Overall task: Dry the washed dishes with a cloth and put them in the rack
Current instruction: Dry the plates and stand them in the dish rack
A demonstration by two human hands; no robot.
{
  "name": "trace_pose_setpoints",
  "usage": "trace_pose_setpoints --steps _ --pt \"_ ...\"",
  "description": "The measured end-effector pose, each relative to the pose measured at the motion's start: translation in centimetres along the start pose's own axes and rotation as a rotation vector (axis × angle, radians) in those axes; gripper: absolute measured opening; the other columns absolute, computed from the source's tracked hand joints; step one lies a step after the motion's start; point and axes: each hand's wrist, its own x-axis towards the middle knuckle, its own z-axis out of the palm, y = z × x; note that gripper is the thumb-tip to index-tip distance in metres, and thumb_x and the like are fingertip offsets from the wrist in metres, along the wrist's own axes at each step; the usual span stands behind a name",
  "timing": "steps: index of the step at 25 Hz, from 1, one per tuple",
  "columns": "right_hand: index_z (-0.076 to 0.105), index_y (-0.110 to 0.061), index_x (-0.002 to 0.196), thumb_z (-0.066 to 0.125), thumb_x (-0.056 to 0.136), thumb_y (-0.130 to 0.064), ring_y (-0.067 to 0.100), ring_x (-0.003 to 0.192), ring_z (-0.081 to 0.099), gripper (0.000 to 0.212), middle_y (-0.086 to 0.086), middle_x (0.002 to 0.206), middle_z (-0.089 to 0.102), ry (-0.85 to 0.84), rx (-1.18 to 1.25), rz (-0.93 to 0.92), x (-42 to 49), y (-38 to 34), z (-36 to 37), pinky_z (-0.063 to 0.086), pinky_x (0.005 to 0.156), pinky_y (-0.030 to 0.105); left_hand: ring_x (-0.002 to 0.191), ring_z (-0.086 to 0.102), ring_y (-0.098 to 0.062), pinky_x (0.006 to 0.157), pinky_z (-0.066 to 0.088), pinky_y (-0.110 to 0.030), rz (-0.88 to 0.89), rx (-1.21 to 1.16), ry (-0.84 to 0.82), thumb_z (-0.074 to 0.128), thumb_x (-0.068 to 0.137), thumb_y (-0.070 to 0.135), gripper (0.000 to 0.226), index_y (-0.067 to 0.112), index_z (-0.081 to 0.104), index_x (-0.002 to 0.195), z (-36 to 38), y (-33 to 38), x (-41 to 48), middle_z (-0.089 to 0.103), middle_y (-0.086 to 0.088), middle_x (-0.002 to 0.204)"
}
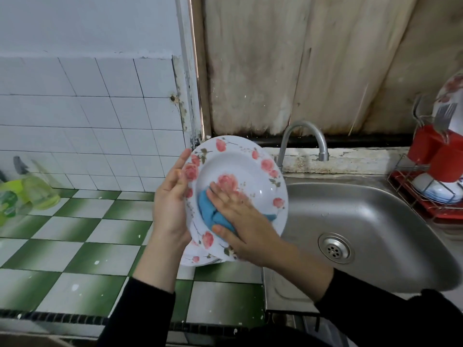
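Left hand (170,204) grasps plate (250,166) by its left rim; fingers hidden behind. Right hand (245,226) flat, unclenched, pressing cloth (208,206), mostly covered. Rack (406,181) far right, cropped.

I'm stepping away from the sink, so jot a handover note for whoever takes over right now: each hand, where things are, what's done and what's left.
Left hand grips the floral plate by its left rim, tilted up beside the sink.
Right hand presses the blue cloth flat into the plate's well.
Done: some dishes and red cups stand in the rack, right of the sink.
Left: finish this plate, rack it; more plates lie beneath it.
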Motion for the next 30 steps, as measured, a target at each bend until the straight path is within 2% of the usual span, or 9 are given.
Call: trace_pose_setpoints --steps 2,5,8,13,17,20,24,26,30 --pt "0.003 -0.038 0.150 0.016 0.095 -0.061 0.007 0.148 -0.011 0.060 -0.017 0.159 -0.005 0.080 -0.228 0.147 -0.4 4.0 -0.7 -0.010 0.120 0.043 0.108 0.066 -0.019 0.094 0.054 -0.035 0.034 0.034 0.030 0.054 0.087 0.024 0.038 0.023 0.062 0.124 -0.7 0.5 0.0 0.071 -0.001 0.115" --pt "-0.007 -0.035 0.150 0.018 0.097 -0.059 0.014 0.147 -0.020 0.063 -0.011 0.160 -0.016 0.325 -0.218 0.437 1.5 6.3 -2.8 -0.011 0.119 0.043 0.106 0.067 -0.017 0.084 0.056 -0.029 0.038 0.076 -0.019 0.049 0.095 0.019 0.032 0.025 0.062 0.124 0.4 -0.1 -0.9 0.070 -0.001 0.117" --pt "-0.008 -0.033 0.150 0.030 0.102 -0.043 0.010 0.147 -0.019 0.063 -0.015 0.158 -0.018 0.445 0.002 0.266 3.7 2.7 -2.3 -0.007 0.121 0.042 0.115 0.063 -0.018 0.092 0.053 -0.031 0.048 0.133 -0.083 0.052 0.090 0.025 0.033 0.028 0.064 0.121 2.0 -1.0 -1.6 0.066 -0.004 0.125" --pt "0.024 -0.028 0.149 0.040 0.097 -0.046 0.011 0.150 -0.003 0.057 -0.012 0.158 0.018 0.023 0.058 -0.088 0.0 1.6 -0.4 0.000 0.121 0.041 0.100 0.068 -0.013 0.079 0.056 -0.025 0.096 0.053 0.058 0.045 0.100 0.012 0.030 0.021 0.062 0.122 0.3 1.3 -0.6 0.072 -0.001 0.112" --pt "0.021 -0.033 0.147 0.033 0.095 -0.051 0.008 0.146 -0.015 0.057 -0.010 0.160 0.006 0.247 -0.120 0.177 0.9 6.4 -3.0 0.008 0.119 0.058 0.098 0.069 -0.011 0.077 0.056 -0.022 0.153 0.085 0.047 0.047 0.099 0.013 0.030 0.023 0.061 0.122 0.6 1.9 -1.1 0.073 0.004 0.109" --pt "0.013 -0.031 0.150 0.036 0.100 -0.044 0.012 0.147 -0.016 0.057 -0.013 0.159 -0.005 0.395 0.029 0.211 3.7 3.8 -3.2 0.003 0.121 0.052 0.111 0.065 -0.016 0.090 0.054 -0.028 0.137 0.144 -0.028 0.044 0.101 0.013 0.030 0.026 0.063 0.121 2.0 0.7 -1.5 0.069 -0.001 0.120" --pt "0.008 -0.030 0.151 0.038 0.102 -0.035 0.008 0.147 -0.019 0.057 -0.020 0.157 -0.012 0.040 0.055 -0.121 1.6 0.4 -0.4 -0.010 0.118 0.026 0.105 0.067 -0.012 0.086 0.054 -0.024 0.098 0.124 -0.036 0.044 0.100 0.012 0.031 0.021 0.063 0.122 1.2 1.4 -0.9 0.071 -0.001 0.115" --pt "0.012 -0.029 0.151 0.037 0.101 -0.036 0.007 0.147 -0.018 0.056 -0.013 0.159 -0.004 0.050 -0.086 -0.153 1.1 3.1 -0.7 -0.011 0.119 0.030 0.091 0.069 -0.005 0.073 0.054 -0.017 0.092 0.101 -0.007 0.045 0.099 0.012 0.031 0.020 0.062 0.123 0.4 1.9 -0.8 0.074 0.004 0.105" --pt "-0.002 -0.026 0.150 0.037 0.104 -0.037 0.010 0.147 -0.016 0.062 -0.007 0.160 -0.008 0.379 0.042 0.235 3.8 4.3 -2.1 0.000 0.122 0.047 0.109 0.065 -0.016 0.086 0.055 -0.025 0.074 0.109 -0.044 0.050 0.094 0.019 0.033 0.022 0.062 0.124 0.7 1.0 -1.4 0.069 -0.005 0.120"
